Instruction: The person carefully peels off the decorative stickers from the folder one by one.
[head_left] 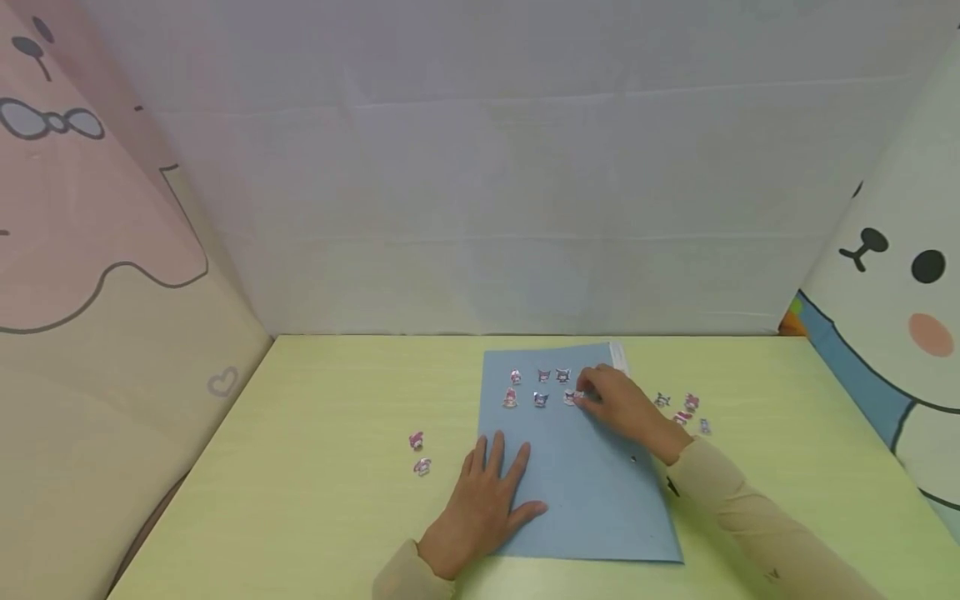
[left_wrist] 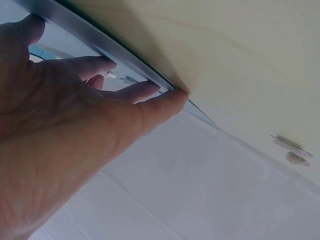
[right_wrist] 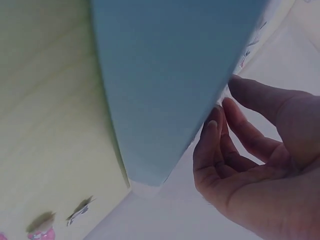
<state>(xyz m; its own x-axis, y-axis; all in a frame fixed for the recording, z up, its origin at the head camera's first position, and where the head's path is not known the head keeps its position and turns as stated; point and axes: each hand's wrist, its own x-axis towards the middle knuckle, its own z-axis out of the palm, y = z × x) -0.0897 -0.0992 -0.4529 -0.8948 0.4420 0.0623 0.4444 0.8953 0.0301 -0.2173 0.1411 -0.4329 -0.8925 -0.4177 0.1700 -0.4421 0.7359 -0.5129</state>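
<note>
My left hand (head_left: 482,506) lies spread on a flat blue board (head_left: 577,475), its fingers straight; in the left wrist view, the fingers (left_wrist: 165,104) rest along the board's edge. With bent thumb and fingers, my right hand (head_left: 617,404) pinches a small cartoon character sticker (head_left: 572,397) at the board's surface. The fingertips partly cover that sticker. Beside it on the board, other stickers form two short rows, among them a blue-and-white one (head_left: 541,400), a pink one (head_left: 510,398) and a dark-eared one (head_left: 563,376).
Two pink stickers (head_left: 422,467) lie on the pale yellow-green table (head_left: 330,500) left of the board. Several more stickers (head_left: 692,402) lie to its right, near my right forearm. A white backdrop (head_left: 480,208) stands behind the table, with cartoon-printed cloth (head_left: 900,275) at the sides.
</note>
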